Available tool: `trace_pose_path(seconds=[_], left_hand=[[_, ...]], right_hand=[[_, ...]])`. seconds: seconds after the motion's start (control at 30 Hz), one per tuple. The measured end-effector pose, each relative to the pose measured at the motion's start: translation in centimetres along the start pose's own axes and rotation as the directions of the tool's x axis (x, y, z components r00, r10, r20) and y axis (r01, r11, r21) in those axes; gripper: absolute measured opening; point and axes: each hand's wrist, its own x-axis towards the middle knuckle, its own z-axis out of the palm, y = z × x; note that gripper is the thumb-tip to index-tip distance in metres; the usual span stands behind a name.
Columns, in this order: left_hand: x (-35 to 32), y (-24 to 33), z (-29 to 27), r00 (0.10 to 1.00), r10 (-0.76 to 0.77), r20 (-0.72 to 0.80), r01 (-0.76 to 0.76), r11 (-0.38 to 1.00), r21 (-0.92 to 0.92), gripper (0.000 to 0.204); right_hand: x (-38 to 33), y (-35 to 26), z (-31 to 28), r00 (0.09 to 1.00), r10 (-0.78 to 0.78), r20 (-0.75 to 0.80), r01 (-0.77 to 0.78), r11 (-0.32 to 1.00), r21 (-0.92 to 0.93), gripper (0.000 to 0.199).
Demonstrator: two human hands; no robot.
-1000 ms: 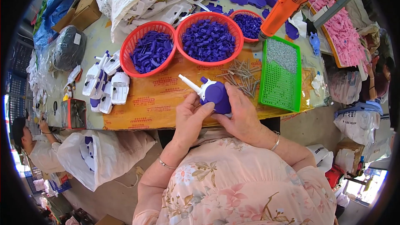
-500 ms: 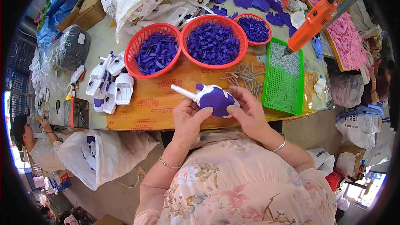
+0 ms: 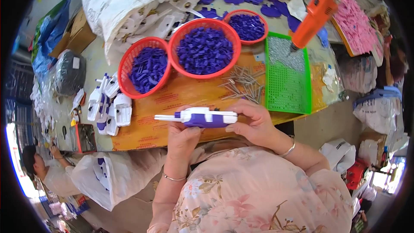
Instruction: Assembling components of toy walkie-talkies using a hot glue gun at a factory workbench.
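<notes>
Between my two hands is a white-and-purple plastic toy housing (image 3: pixel 206 121), turned edge-on, with a slim white stem sticking out to the left. My left hand (image 3: pixel 183 136) grips it from below near the stem, thumb on the purple side. At the other end my right hand (image 3: pixel 253 123) pinches the white end between thumb and fingers. Beyond them lies a pile of thin metal rods (image 3: pixel 243 84). Several white-and-purple housings (image 3: pixel 123 110) are heaped at the left of the table.
Red baskets of purple parts stand behind: left (image 3: pixel 138 96), middle (image 3: pixel 203 76) and small (image 3: pixel 250 42). An orange electric screwdriver (image 3: pixel 317 13) hangs over a green tray (image 3: pixel 286 99) holding small silver screws (image 3: pixel 282 54). A white sack (image 3: pixel 129 8) spills white parts. Another person (image 3: pixel 45 168) sits at far left.
The housing has been turned from its broad purple face to its narrow edge. My right hand has shifted to its right end. The whole view has swung slightly.
</notes>
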Motion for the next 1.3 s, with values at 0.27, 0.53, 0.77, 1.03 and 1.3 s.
trace_pose_path(seconds=[0.27, 0.53, 0.77, 1.03, 1.3], left_hand=[[-0.1, -0.4, -1.0, 0.997, -0.071, 0.034, 0.071, 0.997, -0.018, 0.056], [-0.3, -0.7, 1.1, 0.997, -0.019, -0.072, 0.023, 0.998, 0.064, 0.056], [0.1, 0.0, 3.3, 0.989, -0.027, -0.148, 0.066, 0.962, 0.267, 0.036], [0.8, 0.8, 4.2, 0.961, -0.060, -0.269, 0.143, 0.943, 0.302, 0.038], [1.3, 1.0, 2.2, 0.993, 0.115, -0.042, -0.078, 0.860, 0.504, 0.046]], right_hand=[[-0.2, -0.1, -0.3, 0.994, -0.103, 0.032, 0.105, 0.990, -0.098, 0.026], [-0.6, -0.1, -0.6, 0.992, -0.108, -0.062, 0.099, 0.986, -0.132, 0.020], [1.3, 1.4, -0.9, 0.901, 0.422, 0.098, -0.407, 0.745, 0.529, 0.015], [1.6, 1.4, -0.1, 0.861, 0.500, 0.096, -0.460, 0.684, 0.566, 0.016], [0.2, 0.2, -1.2, 0.992, -0.003, -0.123, -0.022, 0.980, -0.197, 0.052]])
